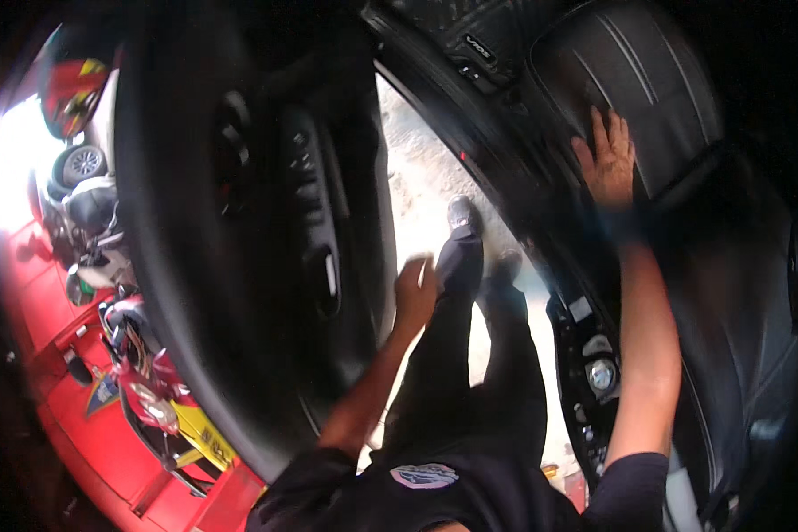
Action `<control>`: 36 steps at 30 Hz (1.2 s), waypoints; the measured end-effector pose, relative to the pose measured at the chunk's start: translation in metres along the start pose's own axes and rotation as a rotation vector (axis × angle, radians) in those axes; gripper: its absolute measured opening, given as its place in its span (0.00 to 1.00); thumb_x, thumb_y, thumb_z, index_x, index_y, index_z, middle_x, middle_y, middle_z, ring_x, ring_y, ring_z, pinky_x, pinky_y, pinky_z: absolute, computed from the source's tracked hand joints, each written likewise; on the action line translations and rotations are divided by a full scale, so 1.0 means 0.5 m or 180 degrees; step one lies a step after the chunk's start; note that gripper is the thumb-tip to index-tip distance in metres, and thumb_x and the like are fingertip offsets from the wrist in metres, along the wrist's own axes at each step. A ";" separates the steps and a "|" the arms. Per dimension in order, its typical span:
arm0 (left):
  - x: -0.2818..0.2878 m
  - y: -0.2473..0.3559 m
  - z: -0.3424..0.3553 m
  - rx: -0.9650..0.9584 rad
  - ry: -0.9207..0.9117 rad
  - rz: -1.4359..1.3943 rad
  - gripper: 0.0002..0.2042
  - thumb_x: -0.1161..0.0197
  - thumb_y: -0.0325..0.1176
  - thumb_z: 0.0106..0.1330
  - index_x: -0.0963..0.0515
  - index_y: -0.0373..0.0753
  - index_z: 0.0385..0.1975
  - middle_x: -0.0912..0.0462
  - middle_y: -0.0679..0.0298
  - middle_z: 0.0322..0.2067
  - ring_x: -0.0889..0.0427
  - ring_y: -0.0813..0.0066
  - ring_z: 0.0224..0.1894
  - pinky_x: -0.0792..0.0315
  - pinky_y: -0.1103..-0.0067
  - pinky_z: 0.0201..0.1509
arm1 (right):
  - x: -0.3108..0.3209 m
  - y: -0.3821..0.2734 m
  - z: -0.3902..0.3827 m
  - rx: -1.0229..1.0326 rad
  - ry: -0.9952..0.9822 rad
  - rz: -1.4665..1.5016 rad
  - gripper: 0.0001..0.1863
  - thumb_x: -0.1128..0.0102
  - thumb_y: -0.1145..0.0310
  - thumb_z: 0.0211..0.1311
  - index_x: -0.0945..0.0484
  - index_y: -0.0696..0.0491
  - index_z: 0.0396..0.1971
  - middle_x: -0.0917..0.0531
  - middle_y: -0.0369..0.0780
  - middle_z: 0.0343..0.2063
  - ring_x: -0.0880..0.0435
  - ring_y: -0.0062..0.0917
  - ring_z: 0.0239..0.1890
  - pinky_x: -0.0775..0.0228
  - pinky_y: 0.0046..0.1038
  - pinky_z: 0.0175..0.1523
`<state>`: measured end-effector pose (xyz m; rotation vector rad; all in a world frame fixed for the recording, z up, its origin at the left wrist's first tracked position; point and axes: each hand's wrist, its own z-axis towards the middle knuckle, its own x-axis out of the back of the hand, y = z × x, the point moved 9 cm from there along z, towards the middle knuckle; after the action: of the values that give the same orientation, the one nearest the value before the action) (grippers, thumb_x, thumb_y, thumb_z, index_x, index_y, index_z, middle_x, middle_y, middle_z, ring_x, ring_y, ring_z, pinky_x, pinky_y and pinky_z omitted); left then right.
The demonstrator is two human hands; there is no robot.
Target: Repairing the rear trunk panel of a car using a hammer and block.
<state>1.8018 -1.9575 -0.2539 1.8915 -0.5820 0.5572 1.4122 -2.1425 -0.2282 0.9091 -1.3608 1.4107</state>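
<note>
My right hand (609,164) lies flat on the black leather seat cushion (625,66), fingers spread, with nothing in it. Pale stitched lines run along the cushion. Between the open car door (257,239) and the car body hangs my left hand (415,288), in front of my dark trousers. Its fingers are smeared by motion, so their grip is unclear; no object shows in it. The door's black inner panel carries a switch panel (301,151) and a pull handle (331,275).
My shoe (459,211) stands on bright ground beside the door sill (479,168). Beneath my right forearm is the door pillar with a round latch part (601,374). Beyond the door are motorcycles (151,399), a wheel (83,162) and a red floor or wall surface (97,443).
</note>
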 end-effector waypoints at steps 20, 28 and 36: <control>-0.518 0.033 0.957 -0.1331 -0.1923 0.3950 0.27 0.54 0.48 0.78 0.28 0.39 0.68 0.44 0.48 0.77 0.54 0.45 0.81 0.71 0.32 0.75 | -0.184 0.066 0.011 0.0441 -0.0062 -0.0018 0.49 0.38 0.46 0.61 0.52 0.40 0.77 0.45 0.55 0.74 0.46 0.60 0.75 0.54 0.68 0.74; -0.493 -0.013 0.693 -0.2235 -0.0173 0.2388 0.26 0.36 0.38 0.63 0.23 0.35 0.61 0.44 0.38 0.74 0.43 0.34 0.74 0.52 0.44 0.76 | -0.172 0.050 0.009 0.0592 0.0133 0.0010 0.47 0.37 0.47 0.60 0.48 0.43 0.76 0.44 0.54 0.75 0.46 0.58 0.76 0.54 0.67 0.75; -0.378 -0.215 -0.007 -0.1121 -0.1154 0.1100 0.15 0.43 0.22 0.62 0.19 0.32 0.49 0.21 0.42 0.51 0.21 0.42 0.54 0.28 0.56 0.60 | -0.136 0.036 -0.003 0.0286 -0.0376 -0.0279 0.49 0.29 0.57 0.61 0.48 0.48 0.78 0.46 0.51 0.77 0.49 0.53 0.78 0.56 0.63 0.77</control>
<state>1.7217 -1.8898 -0.4445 1.5689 -1.1795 0.3001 1.4142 -2.1487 -0.2984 1.1130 -1.3361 1.3785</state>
